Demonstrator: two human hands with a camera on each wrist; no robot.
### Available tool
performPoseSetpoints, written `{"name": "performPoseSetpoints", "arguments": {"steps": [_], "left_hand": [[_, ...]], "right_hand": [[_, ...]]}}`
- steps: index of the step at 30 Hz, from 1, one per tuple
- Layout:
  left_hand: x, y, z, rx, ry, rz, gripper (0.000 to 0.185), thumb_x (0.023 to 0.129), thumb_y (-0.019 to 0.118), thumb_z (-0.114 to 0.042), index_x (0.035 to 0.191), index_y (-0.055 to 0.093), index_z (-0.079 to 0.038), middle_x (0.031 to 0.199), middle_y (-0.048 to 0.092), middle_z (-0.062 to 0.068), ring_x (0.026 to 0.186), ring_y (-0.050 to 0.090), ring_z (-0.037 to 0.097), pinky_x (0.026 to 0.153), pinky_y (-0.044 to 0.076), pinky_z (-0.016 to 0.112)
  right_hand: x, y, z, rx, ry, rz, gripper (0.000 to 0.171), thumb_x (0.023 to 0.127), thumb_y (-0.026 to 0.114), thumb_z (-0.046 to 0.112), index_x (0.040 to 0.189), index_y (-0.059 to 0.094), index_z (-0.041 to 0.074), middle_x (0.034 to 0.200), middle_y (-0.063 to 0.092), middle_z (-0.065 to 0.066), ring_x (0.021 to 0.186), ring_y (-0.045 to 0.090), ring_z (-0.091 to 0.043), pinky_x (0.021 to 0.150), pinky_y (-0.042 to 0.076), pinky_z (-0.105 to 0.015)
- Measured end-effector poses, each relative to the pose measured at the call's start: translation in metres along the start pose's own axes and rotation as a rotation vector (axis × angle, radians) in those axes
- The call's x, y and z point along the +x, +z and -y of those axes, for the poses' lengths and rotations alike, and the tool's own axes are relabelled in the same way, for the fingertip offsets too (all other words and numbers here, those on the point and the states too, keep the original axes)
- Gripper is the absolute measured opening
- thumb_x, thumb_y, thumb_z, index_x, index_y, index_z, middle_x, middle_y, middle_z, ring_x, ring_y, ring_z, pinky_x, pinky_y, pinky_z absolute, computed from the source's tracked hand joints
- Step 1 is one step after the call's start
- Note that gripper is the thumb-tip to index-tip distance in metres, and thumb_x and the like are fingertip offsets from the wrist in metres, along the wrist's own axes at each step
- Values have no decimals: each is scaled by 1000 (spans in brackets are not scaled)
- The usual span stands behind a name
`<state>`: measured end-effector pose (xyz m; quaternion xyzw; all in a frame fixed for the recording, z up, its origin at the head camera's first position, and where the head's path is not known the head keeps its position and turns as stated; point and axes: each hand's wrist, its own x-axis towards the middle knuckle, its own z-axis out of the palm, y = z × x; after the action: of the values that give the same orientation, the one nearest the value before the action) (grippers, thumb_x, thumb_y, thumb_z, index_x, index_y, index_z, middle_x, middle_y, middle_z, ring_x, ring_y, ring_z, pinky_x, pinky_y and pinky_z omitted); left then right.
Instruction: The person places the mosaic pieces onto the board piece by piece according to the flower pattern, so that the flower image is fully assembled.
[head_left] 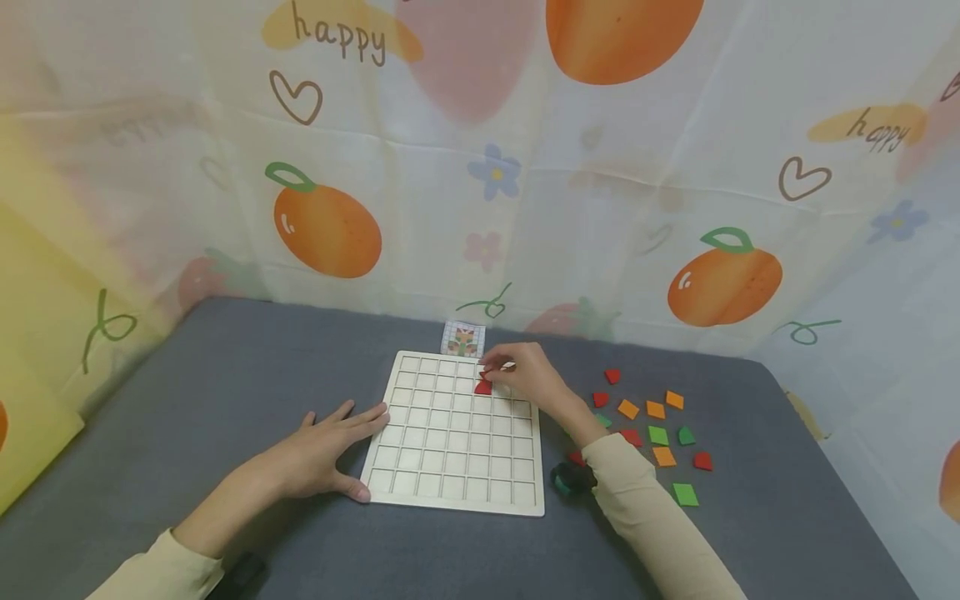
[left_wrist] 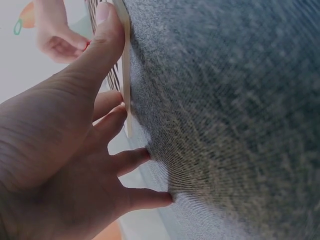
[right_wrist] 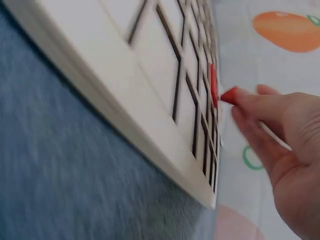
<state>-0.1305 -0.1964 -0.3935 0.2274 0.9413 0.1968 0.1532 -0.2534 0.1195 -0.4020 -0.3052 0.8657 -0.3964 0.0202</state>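
A pale wooden grid board (head_left: 450,467) lies flat on the grey table. One red piece (head_left: 483,387) sits in a cell near the board's far right; it shows edge-on as a red piece (right_wrist: 213,86) in the right wrist view. My right hand (head_left: 525,375) hovers over that corner and pinches a second small red piece (right_wrist: 229,95) between its fingertips. My left hand (head_left: 330,454) lies flat with fingers spread on the table, thumb (left_wrist: 102,35) against the board's near left edge (left_wrist: 126,75).
Several loose red, orange and green pieces (head_left: 656,433) lie scattered on the table right of the board. A small pattern card (head_left: 462,339) leans at the board's far edge. A fruit-printed cloth (head_left: 480,167) backs the table on three sides.
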Motion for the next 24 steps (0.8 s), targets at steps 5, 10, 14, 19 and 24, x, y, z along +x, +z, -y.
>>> {"name": "performPoseSetpoints", "arguments": {"steps": [5, 10, 14, 19, 24], "left_hand": [[0, 0, 1, 2, 3, -2, 107, 64, 80, -54, 153, 36, -13, 159, 29, 8, 143, 20, 50, 97, 14, 81], [1, 0, 1, -3, 9, 3, 107, 64, 80, -54, 153, 36, -13, 160, 28, 8, 143, 20, 50, 97, 14, 81], [1, 0, 1, 0, 9, 4, 107, 65, 80, -54, 153, 36, -12, 160, 28, 8, 143, 21, 50, 97, 13, 81], [0, 0, 2, -9, 8, 6, 107, 65, 80, -53, 153, 35, -12, 160, 28, 8, 143, 20, 50, 97, 12, 81], [0, 0, 3, -18, 10, 7, 107, 65, 80, -53, 153, 35, -12, 160, 27, 8, 143, 19, 51, 97, 12, 81]], "right_hand": [[5, 13, 5, 25, -34, -35, 16, 85, 73, 0, 101, 72, -1, 94, 72, -7, 88, 67, -16, 77, 55, -26], [8, 22, 9, 35, -8, -13, 17, 85, 73, 0, 103, 72, 0, 92, 72, -8, 85, 69, -17, 72, 56, -23], [11, 24, 10, 17, 0, 7, 16, 86, 72, 2, 102, 73, 2, 92, 72, -6, 86, 68, -17, 74, 55, -22], [13, 25, 10, 6, 14, 15, 14, 87, 72, 4, 101, 73, 4, 91, 72, -4, 86, 68, -15, 72, 55, -23], [15, 26, 10, -11, 14, 34, 14, 88, 71, 3, 102, 73, 4, 91, 71, -4, 85, 68, -16, 71, 55, -23]]}}
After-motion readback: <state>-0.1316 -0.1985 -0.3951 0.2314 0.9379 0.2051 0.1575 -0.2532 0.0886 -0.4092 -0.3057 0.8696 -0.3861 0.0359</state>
